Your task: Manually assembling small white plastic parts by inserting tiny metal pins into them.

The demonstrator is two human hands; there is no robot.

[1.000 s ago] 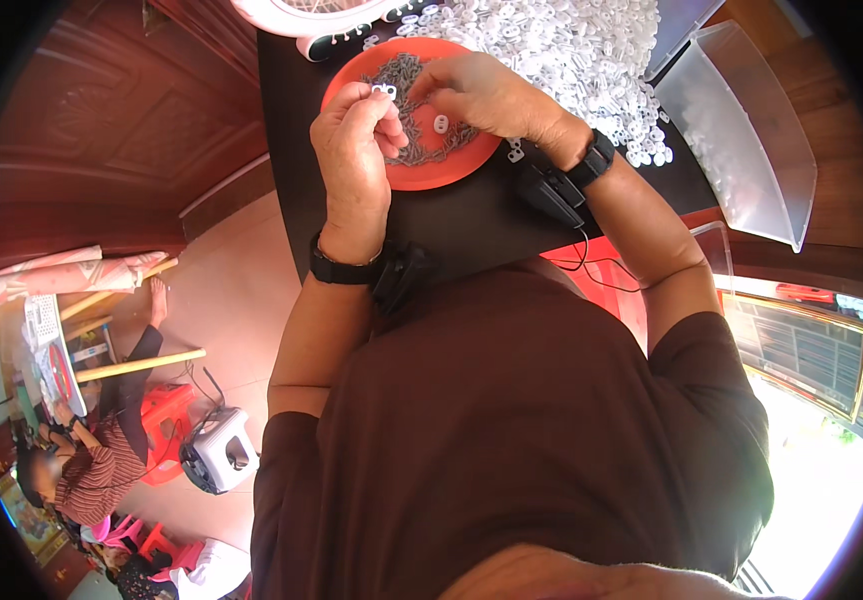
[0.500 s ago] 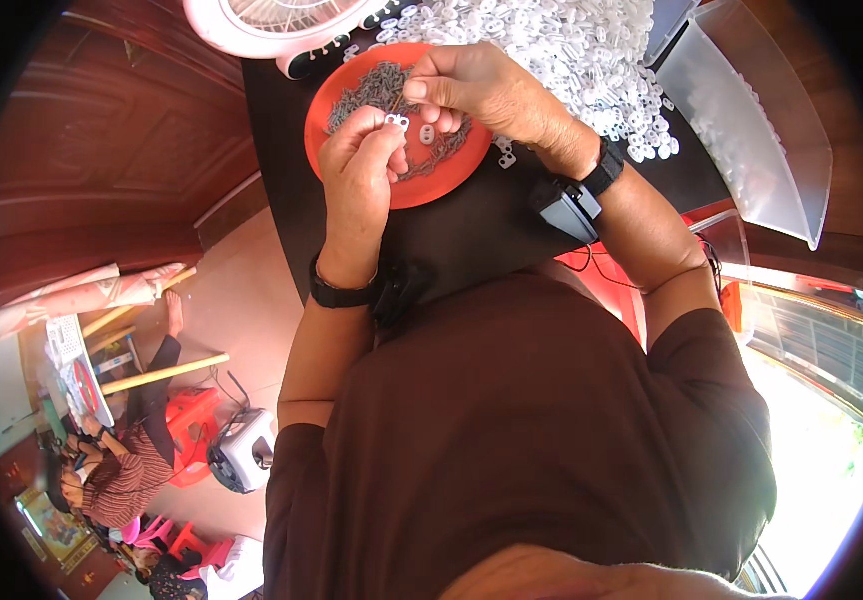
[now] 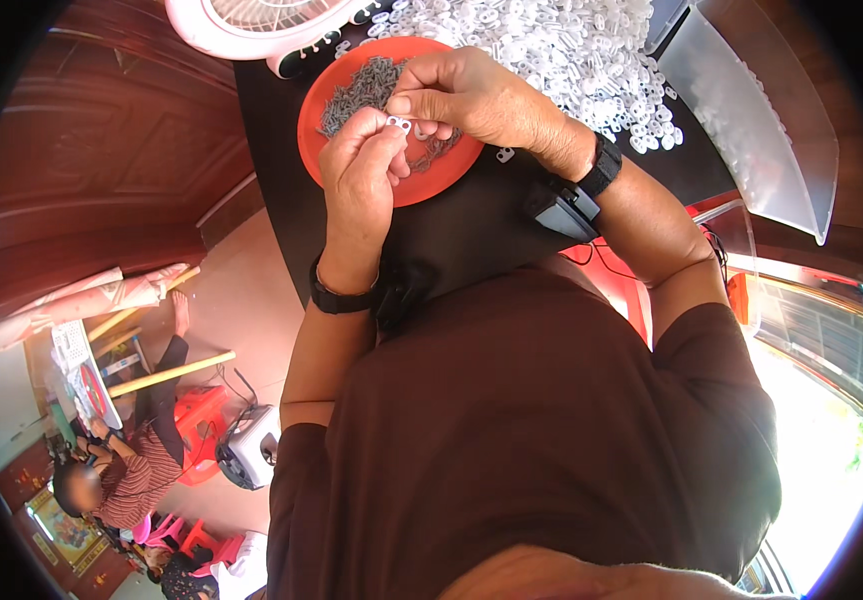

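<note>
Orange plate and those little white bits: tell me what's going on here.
A person seated at a black table holds one small white plastic piece between the fingertips of both hands, over an orange plate heaped with small dark metal parts. The left hand pinches it from below, the right hand from above. A large pile of white pieces lies beyond the plate, a clear plastic bin to its right.

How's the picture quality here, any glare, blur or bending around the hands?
Head view: fisheye bends the wooden door near the rim; daylight blows out the lower right window; the left hand and right hand over the orange plate are evenly lit and fairly sharp; small white part between them stays legible.
</note>
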